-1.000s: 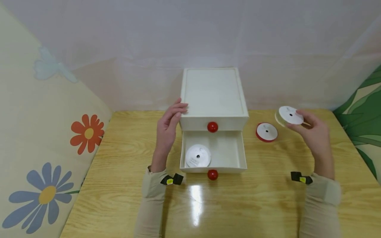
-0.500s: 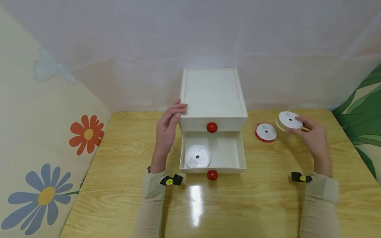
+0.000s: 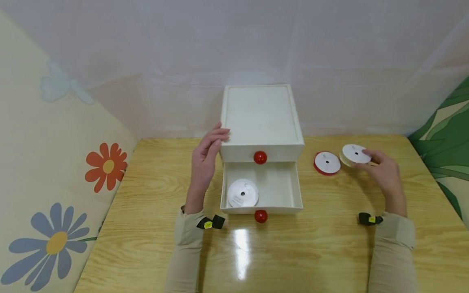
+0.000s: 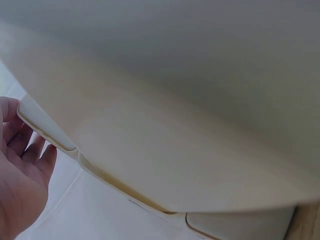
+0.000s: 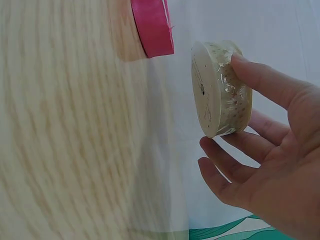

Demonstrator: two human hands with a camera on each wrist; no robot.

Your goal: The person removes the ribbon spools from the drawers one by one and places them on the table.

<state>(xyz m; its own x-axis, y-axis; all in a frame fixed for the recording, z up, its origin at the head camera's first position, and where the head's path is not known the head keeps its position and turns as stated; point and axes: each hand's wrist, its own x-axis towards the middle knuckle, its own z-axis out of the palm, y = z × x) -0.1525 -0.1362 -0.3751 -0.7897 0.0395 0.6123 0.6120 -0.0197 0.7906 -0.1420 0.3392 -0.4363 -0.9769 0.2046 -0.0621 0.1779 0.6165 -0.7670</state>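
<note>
A small white drawer cabinet (image 3: 261, 116) has its lower drawer (image 3: 276, 189) pulled out. Lying flat at the left of that drawer is a ribbon spool (image 3: 238, 198) with a white face. My left hand (image 3: 203, 162) rests against the cabinet's left side, its fingertips over the top edge. On the right, my right hand (image 3: 384, 171) pinches a cream ribbon spool (image 3: 351, 154) between thumb and fingers; in the right wrist view its clear wrap shows over a dotted ribbon. Just left of it, a red ribbon spool (image 3: 327, 162) lies on the table.
Red round knobs mark the upper drawer (image 3: 236, 153), which is closed, and the lower one. The wooden table (image 3: 311, 252) ends at a pale cloth backdrop (image 3: 183, 81). Painted flowers (image 3: 56, 242) decorate the left panel, green leaves (image 3: 450, 142) the right.
My right hand has lowered the cream ribbon spool closer to the table, beside the red one. The left hand has kept its place on the cabinet.
</note>
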